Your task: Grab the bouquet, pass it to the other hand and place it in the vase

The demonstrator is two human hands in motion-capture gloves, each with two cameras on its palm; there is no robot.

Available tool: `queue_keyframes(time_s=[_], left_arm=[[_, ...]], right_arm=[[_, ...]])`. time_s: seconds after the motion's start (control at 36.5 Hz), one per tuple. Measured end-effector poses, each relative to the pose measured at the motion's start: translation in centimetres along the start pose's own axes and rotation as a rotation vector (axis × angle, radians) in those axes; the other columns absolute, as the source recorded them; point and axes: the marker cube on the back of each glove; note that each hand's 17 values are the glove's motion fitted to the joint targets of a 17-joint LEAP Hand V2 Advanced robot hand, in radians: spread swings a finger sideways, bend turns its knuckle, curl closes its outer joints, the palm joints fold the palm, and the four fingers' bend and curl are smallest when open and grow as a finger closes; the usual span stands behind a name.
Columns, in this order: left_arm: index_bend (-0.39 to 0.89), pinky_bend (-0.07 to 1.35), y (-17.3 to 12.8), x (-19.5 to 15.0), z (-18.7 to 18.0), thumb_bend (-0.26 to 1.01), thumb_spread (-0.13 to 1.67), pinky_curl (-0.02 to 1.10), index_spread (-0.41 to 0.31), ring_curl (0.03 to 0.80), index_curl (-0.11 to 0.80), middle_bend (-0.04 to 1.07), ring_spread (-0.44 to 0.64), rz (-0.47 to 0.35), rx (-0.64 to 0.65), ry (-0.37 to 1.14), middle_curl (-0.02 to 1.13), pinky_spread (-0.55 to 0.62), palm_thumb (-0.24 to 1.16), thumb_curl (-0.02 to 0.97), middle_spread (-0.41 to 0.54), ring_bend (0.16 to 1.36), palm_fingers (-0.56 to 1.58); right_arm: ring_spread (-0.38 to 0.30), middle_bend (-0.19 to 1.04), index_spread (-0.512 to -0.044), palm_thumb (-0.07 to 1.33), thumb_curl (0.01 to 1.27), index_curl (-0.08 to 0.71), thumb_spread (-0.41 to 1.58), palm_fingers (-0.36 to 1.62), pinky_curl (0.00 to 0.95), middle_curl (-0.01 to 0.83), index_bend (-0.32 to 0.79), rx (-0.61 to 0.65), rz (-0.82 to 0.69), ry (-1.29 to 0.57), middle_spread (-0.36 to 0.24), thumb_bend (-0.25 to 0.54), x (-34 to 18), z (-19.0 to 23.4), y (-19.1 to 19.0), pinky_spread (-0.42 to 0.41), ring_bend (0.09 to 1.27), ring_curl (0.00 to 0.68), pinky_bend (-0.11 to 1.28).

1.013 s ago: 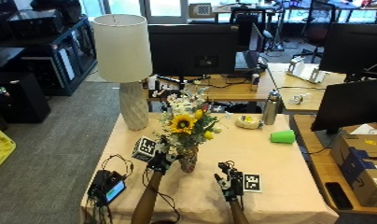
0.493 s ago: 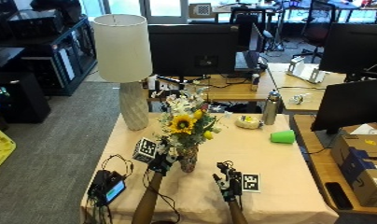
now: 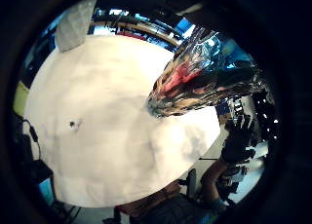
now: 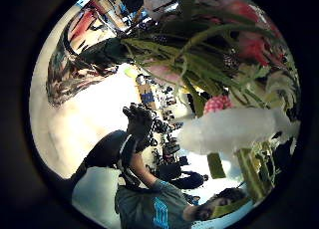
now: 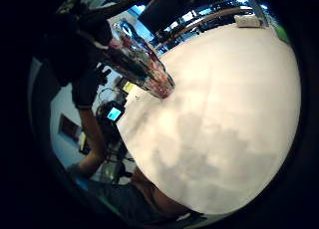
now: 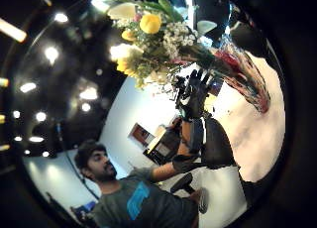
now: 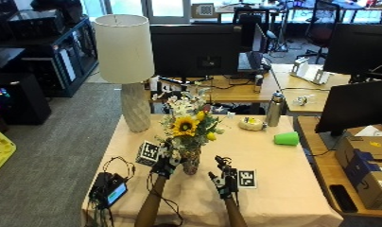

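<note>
Near the middle of the counter [image 7: 273, 165], a little toward the person's left, stood the vase [image 7: 191, 162], and the bouquet [image 7: 190, 124] was already in it, with the sunflower and white blossoms spreading above the rim. The left hand [image 7: 164, 161] was just beside the vase at the height of the stems; whether its fingers curled round the stems or only touched them, I could not tell from the outside view. In the right thumb side palm view that hand [image 6: 194, 95] showed its fingers rather straight beside the stems. The right hand [image 7: 223, 177] hung above the cloth, apart from the vase, with fingers spread and holding nothing.

By my judgement the bouquet is light but top-heavy, with soft blossoms that crush easily and stems that bend, so the good place to take hold is the bundled stems below the flowers. The vase looks like glossy painted glass, probably slippery and fragile, and narrow at its foot; with such a wide bouquet it may tip if the stems are pushed sideways.

At the far left corner of the counter stood a table lamp [image 7: 126, 66], a green cup [image 7: 287, 138] lay toward the far right edge, and a small device [image 7: 110, 188] was at the near left edge.
</note>
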Motion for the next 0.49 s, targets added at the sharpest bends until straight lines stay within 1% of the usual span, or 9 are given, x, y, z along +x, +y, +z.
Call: queue_keyframes(time_s=[0.03, 0.05, 0.16, 0.22, 0.3, 0.36, 0.41, 0.47, 0.49], left_arm=[[0.09, 0.67, 0.1, 0.0, 0.0, -0.03, 0.83, 0.31, 0.214, 0.258, 0.055, 0.35, 0.45, -0.002, 0.001, 0.003, 0.3, 0.49, 0.5, 0.318, 0.318, 0.78, -0.04], [0.1, 0.66, 0.3, -0.1, 0.0, -0.03, 0.83, 0.31, 0.212, 0.259, 0.058, 0.35, 0.45, -0.005, 0.001, 0.008, 0.3, 0.49, 0.5, 0.319, 0.318, 0.78, -0.04], [0.1, 0.66, 0.6, -1.4, 0.0, -0.03, 0.83, 0.31, 0.204, 0.26, 0.069, 0.33, 0.44, 0.0, -0.005, 0.016, 0.3, 0.48, 0.5, 0.323, 0.319, 0.78, -0.03], [0.1, 0.66, 1.0, -1.9, -0.2, -0.03, 0.84, 0.31, 0.199, 0.262, 0.075, 0.33, 0.44, 0.02, -0.015, 0.029, 0.31, 0.48, 0.51, 0.325, 0.319, 0.78, -0.03], [0.1, 0.65, 2.0, -2.3, -0.8, -0.03, 0.84, 0.31, 0.196, 0.263, 0.081, 0.32, 0.44, 0.072, -0.025, 0.083, 0.31, 0.48, 0.51, 0.328, 0.319, 0.79, -0.03], [0.11, 0.65, 2.7, -2.7, -1.2, -0.03, 0.84, 0.31, 0.194, 0.264, 0.086, 0.32, 0.43, 0.101, -0.019, 0.097, 0.31, 0.48, 0.51, 0.328, 0.32, 0.79, -0.02], [0.11, 0.65, 3.8, -3.0, -1.6, -0.03, 0.84, 0.31, 0.19, 0.266, 0.092, 0.31, 0.43, 0.118, 0.009, 0.063, 0.31, 0.48, 0.51, 0.33, 0.32, 0.79, -0.01], [0.12, 0.63, 5.6, -3.2, -2.0, -0.03, 0.85, 0.31, 0.175, 0.266, 0.101, 0.32, 0.42, 0.128, 0.049, -0.007, 0.31, 0.48, 0.51, 0.33, 0.309, 0.79, 0.01], [0.13, 0.63, 6.6, -3.3, -2.0, -0.03, 0.85, 0.31, 0.166, 0.266, 0.107, 0.33, 0.41, 0.132, 0.069, -0.046, 0.32, 0.48, 0.51, 0.331, 0.301, 0.79, 0.03]], right_arm=[[-0.109, 0.25, -0.3, 0.83, 0.46, 0.281, 0.98, 0.81, 0.362, 0.411, 0.08, -0.001, 0.0, 0.016, -0.145, 0.005, -0.1, 0.1, -0.1, 0.177, 0.34, 0.385, 0.29], [-0.099, 0.24, -0.301, 0.83, 0.46, 0.283, 0.98, 0.77, 0.372, 0.411, 0.08, -0.001, -0.004, 0.034, -0.137, -0.004, -0.1, 0.2, -0.1, 0.188, 0.33, 0.389, 0.3], [-0.061, 0.22, -0.303, 0.81, 0.46, 0.271, 1.0, 0.69, 0.378, 0.41, 0.09, 0.005, -0.018, 0.079, -0.118, -0.02, -0.3, 0.6, 0.1, 0.213, 0.29, 0.379, 0.34], [-0.049, 0.22, -0.303, 0.81, 0.47, 0.265, 1.0, 0.67, 0.376, 0.41, 0.09, 0.005, -0.012, 0.024, -0.112, -0.023, -1.1, 0.8, 0.6, 0.221, 0.28, 0.371, 0.35], [-0.036, 0.22, -0.302, 0.81, 0.47, 0.258, 1.01, 0.66, 0.375, 0.41, 0.1, 0.008, -0.021, -0.135, -0.106, -0.022, -3.2, 1.3, 1.4, 0.236, 0.28, 0.365, 0.36], [-0.026, 0.22, -0.304, 0.8, 0.47, 0.254, 1.01, 0.66, 0.374, 0.412, 0.1, 0.014, 0.004, -0.183, -0.103, -0.022, -4.1, 1.4, 1.9, 0.241, 0.28, 0.362, 0.36], [-0.02, 0.22, -0.304, 0.8, 0.47, 0.251, 1.01, 0.66, 0.374, 0.414, 0.1, 0.026, 0.019, -0.112, -0.101, -0.022, -3.0, 1.3, 2.5, 0.245, 0.28, 0.362, 0.37], [-0.015, 0.22, -0.303, 0.8, 0.48, 0.249, 1.02, 0.65, 0.375, 0.415, 0.1, 0.04, 0.022, -0.022, -0.099, -0.022, -0.8, 1.2, 3.3, 0.248, 0.28, 0.363, 0.37], [-0.014, 0.22, -0.303, 0.8, 0.48, 0.248, 1.02, 0.65, 0.375, 0.415, 0.1, 0.042, 0.042, -0.034, -0.098, -0.022, -0.1, 1.4, 3.7, 0.249, 0.29, 0.364, 0.38]])
